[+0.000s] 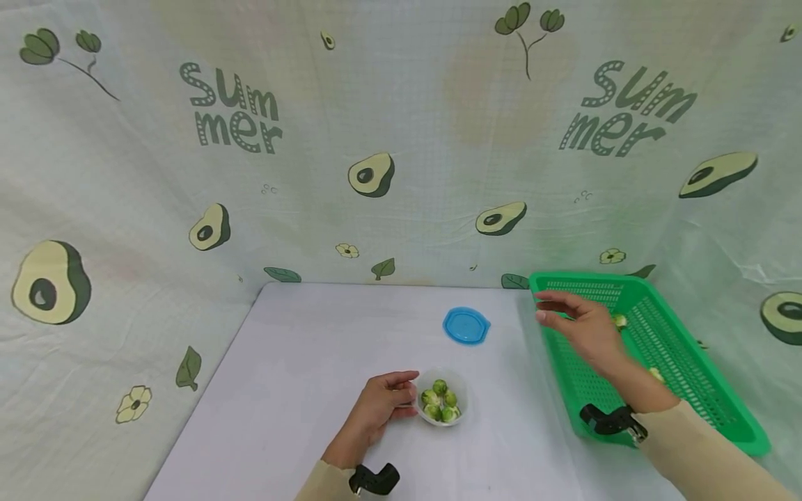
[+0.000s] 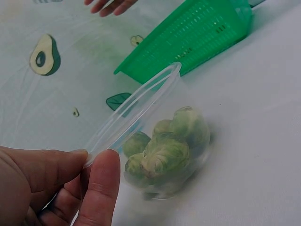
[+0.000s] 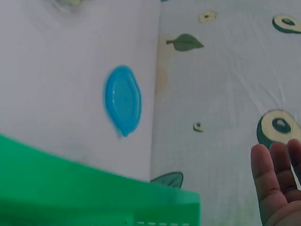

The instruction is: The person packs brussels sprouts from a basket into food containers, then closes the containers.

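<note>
My left hand (image 1: pixel 382 405) pinches the rim of a clear plastic bowl (image 2: pixel 200 157) between thumb and finger. Several green Brussels sprouts (image 2: pixel 162 153) lie at the bottom of that bowl, which stands on the white table. Over the left part of a green plastic basket (image 1: pixel 683 348) hangs my right hand (image 1: pixel 589 330), its fingers extended and nothing in them. A Brussels sprout (image 1: pixel 619 321) shows in the basket just beyond the hand, and a second pale piece (image 1: pixel 656 374) is partly covered by the forearm.
Behind the bowl, a blue lid (image 1: pixel 466 325) with a small tab lies flat on the white table (image 1: pixel 313 348). A cloth (image 1: pixel 432 139) printed with avocados and the word "summer" hangs along the back and sides. Black straps (image 1: pixel 374 480) circle both wrists.
</note>
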Demonstrator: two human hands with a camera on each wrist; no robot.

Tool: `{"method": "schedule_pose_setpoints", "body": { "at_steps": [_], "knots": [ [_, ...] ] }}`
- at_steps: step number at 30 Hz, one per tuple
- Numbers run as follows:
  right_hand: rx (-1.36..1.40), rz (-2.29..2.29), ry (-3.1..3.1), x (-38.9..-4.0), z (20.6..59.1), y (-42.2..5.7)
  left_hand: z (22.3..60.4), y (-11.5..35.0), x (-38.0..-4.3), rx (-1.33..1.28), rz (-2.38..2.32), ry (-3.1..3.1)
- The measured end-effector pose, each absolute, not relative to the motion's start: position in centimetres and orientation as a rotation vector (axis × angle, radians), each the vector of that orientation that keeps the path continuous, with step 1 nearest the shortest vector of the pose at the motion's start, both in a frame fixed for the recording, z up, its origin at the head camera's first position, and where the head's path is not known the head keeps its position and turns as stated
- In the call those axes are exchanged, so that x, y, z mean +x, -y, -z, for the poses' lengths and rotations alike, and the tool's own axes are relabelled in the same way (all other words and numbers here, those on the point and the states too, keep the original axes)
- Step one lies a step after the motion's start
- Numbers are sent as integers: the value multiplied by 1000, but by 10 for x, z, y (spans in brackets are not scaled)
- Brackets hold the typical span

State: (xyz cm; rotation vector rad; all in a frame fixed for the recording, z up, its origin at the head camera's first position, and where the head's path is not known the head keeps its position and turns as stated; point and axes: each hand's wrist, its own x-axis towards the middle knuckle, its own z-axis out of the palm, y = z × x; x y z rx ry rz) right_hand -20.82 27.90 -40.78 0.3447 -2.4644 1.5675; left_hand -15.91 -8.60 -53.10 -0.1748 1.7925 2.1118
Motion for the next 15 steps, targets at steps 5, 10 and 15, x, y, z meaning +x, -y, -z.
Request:
{"method": "schedule_pose_setpoints", "body": {
  "at_steps": [5, 10, 15],
  "knots": [
    [262, -1537, 2472, -221, 410, -310, 532, 86, -159, -177, -2116, -1790],
    [206, -1495, 2483, -230, 414, -330, 532, 87, -159, -179, -2117, -1798],
    [145, -1402, 2546, -236, 418, -347, 533, 87, -159, -187, -2109, -1804]
  ]
}}
